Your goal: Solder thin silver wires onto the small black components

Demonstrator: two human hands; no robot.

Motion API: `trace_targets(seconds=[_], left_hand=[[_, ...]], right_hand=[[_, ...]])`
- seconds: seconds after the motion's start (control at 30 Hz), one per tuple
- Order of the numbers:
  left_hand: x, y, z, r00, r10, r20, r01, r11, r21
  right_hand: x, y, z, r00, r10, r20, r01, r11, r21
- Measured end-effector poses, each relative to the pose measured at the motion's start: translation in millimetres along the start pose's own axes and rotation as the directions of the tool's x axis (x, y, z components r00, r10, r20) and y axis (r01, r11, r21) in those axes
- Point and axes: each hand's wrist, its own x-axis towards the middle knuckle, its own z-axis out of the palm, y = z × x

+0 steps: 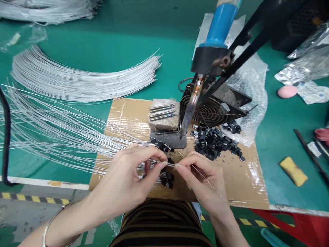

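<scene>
My left hand point(133, 175) pinches a small black component point(164, 167) with a thin white wire running into it, thumb and forefinger closed over the cardboard sheet point(241, 181). My right hand point(203, 178) is pinched on a thin solder wire point(205, 178) whose tip meets the part held by the left. Several wired black parts point(167, 180) lie below the fingers. A soldering iron point(191, 106) on a stand points down at a dark metal plate point(172, 140) just behind the hands.
A pile of loose black components point(216, 142) lies right of the iron, by a small fan point(210, 109). Bundles of white wires point(77, 80) fan across the green table at left. A yellow sponge point(293, 171), a pink object point(287, 91) and foil bags point(303, 68) sit right.
</scene>
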Motion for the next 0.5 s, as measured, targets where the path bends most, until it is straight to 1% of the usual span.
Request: trace_targets(seconds=[0.03,0.1,0.17,0.23,0.3,0.37,0.43,0.5], left_hand=[[-1,1,1.4,1.0,0.026,0.005,-0.026,0.999,0.025],[-1,2,3.9,0.997,0.043,0.066,-0.044,0.999,0.017],[2,4,6.0,0.988,0.001,0.157,0.007,0.999,-0.052],[6,4,8.3,0.978,-0.071,0.197,0.101,0.983,-0.151],[11,3,10.7,0.977,-0.125,0.174,0.169,0.949,-0.268],[14,0,13.0,0.981,-0.155,0.12,0.188,0.913,-0.363],[15,-3,14.7,0.982,-0.173,0.073,0.188,0.892,-0.411],[15,-6,15.9,0.981,-0.188,0.046,0.189,0.885,-0.425]], right_hand=[[0,-1,-1,1.0,-0.006,0.006,0.006,1.0,-0.009],[-1,-2,-2,1.0,-0.017,0.016,0.017,1.0,-0.019],[-1,-2,-2,0.999,-0.024,0.021,0.024,0.999,-0.024],[-2,0,-1,1.0,-0.012,0.008,0.012,1.0,-0.017],[-3,3,-1,0.999,0.032,-0.031,-0.031,0.999,0.041],[-2,6,-1,0.995,0.076,-0.07,-0.062,0.981,0.186],[-2,10,-1,0.99,0.109,-0.09,-0.073,0.939,0.337],[-1,12,0,0.979,0.152,-0.138,-0.079,0.9,0.428]])
